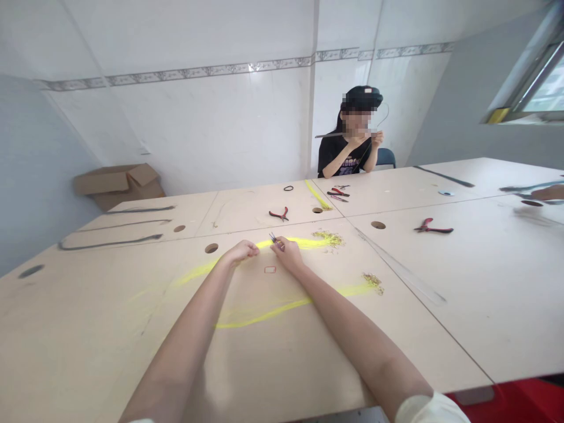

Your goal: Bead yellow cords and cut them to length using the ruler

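My left hand [243,251] is closed in a pinch just above the table, beside a long bundle of yellow cords [304,242]. Whatever lies between its fingertips is too small to make out. My right hand [288,254] grips small scissors [274,238], their thin blades pointing up and left, close to the left fingers. Gold-coloured metal ends [331,238] cluster at the right end of the bundle. Nearer to me lies a second strand of yellow cords [268,315], also with metal ends [373,282]. A small red-edged rectangle [270,269] is between the two.
Red-handled pliers [279,214] lie beyond my hands, and more pliers [432,227] at right. Across the table [493,276] sits a person [350,141] holding a cord. Another person's hand [549,192] shows at right. Round holes [211,248] pierce the tabletop. A cardboard box [121,183] stands behind.
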Demonstrator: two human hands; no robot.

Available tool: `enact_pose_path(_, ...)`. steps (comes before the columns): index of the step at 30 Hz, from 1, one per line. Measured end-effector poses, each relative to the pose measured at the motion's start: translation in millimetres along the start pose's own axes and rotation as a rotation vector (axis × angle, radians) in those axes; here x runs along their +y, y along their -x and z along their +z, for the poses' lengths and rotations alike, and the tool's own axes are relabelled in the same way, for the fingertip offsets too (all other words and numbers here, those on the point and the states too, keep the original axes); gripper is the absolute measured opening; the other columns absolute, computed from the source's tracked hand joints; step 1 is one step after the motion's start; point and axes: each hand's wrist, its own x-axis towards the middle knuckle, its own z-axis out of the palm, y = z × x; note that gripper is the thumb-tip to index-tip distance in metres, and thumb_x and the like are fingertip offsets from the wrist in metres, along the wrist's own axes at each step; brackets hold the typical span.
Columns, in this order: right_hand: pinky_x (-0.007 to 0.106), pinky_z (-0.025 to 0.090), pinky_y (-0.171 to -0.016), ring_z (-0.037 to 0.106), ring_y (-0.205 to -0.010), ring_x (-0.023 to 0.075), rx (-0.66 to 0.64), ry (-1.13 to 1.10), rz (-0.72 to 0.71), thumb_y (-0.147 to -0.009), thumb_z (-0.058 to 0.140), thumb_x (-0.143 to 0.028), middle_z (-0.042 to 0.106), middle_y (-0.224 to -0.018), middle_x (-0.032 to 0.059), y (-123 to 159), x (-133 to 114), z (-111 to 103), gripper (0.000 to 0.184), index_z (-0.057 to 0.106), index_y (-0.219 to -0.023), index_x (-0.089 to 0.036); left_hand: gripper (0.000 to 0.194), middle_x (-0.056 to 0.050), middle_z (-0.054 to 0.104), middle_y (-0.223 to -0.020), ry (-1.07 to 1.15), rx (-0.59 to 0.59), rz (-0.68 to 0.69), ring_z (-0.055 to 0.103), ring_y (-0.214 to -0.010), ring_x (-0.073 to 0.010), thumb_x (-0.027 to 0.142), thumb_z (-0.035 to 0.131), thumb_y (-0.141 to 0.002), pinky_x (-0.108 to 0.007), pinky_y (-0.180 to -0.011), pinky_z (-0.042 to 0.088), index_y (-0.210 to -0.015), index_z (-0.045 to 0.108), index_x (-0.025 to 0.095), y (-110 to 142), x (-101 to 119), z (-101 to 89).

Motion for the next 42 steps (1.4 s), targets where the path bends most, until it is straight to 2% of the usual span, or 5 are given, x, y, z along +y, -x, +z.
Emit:
enact_pose_path(7, 0.026, 0.053, -0.069, 0.066, -0.07, 0.0118, 0.054, -0.153, 0.002, -0.098, 0.055, -0.037, 0.07, -0.094, 0.0042, -4.8, -13.8, -3.4, 0.028, 0.063, -0.113, -0.014, 0.031, -0.009, 0.067, -0.114, 0.015, -0.083, -0.104, 0.067, -0.097, -0.0187, 0.035, 0.064, -0.097, -0.037, -0.084, 0.06, -0.118, 0.064, 0.013, 2.5, 10.9, 1.8)
enact_pose_path(17, 0.026, 0.045, -0.066, 0.054, -0.066, 0.0117, -0.037, -0.13, -0.06, -0.097, 0.059, -0.035, 0.057, -0.074, -0.0022, -6.2, -32.3, -5.7, 0.02, 0.061, -0.095, -0.015, 0.027, -0.006, 0.068, -0.103, 0.135, 0.048, 0.098, 0.067, -0.089, -0.0163, 0.035, 0.063, -0.097, -0.034, -0.08, 0.059, -0.11, 0.065, 0.012, 10.0, 21.6, 12.3)
enact_pose_path(28, 0.024, 0.032, -0.059, 0.04, -0.057, 0.0107, -0.185, -0.004, -0.172, -0.092, 0.062, -0.029, 0.045, -0.062, -0.0057, -9.5, -51.8, -25.6, 0.019, 0.06, -0.078, -0.016, 0.021, 0.001, 0.061, -0.079, 0.201, 0.023, 0.23, 0.06, -0.073, -0.0132, 0.035, 0.064, -0.094, -0.03, -0.074, 0.052, -0.093, 0.063, 0.014, 25.4, 49.7, 1.6)
enact_pose_path(34, 0.024, 0.026, -0.06, 0.038, -0.06, 0.0109, -0.155, -0.009, -0.218, -0.084, 0.059, -0.027, 0.045, -0.059, -0.0043, -12.3, -64.3, -36.1, 0.018, 0.06, -0.069, -0.017, 0.011, 0.001, 0.062, -0.076, 0.203, 0.022, 0.259, 0.06, -0.077, -0.0146, 0.023, 0.062, -0.081, -0.028, -0.076, 0.048, -0.089, 0.06, 0.016, 32.3, 66.8, -4.0)
enact_pose_path(42, 0.024, 0.028, -0.059, 0.037, -0.058, 0.0112, -0.048, -0.084, -0.197, -0.081, 0.057, -0.029, 0.043, -0.059, -0.004, -12.6, -83.7, -56.4, 0.017, 0.067, -0.079, -0.016, 0.024, -0.007, 0.074, -0.09, 0.148, 0.083, 0.283, 0.063, -0.085, -0.0186, 0.037, 0.064, -0.082, -0.029, -0.078, 0.047, -0.086, 0.074, 0.016, 50.8, 85.2, -18.9)
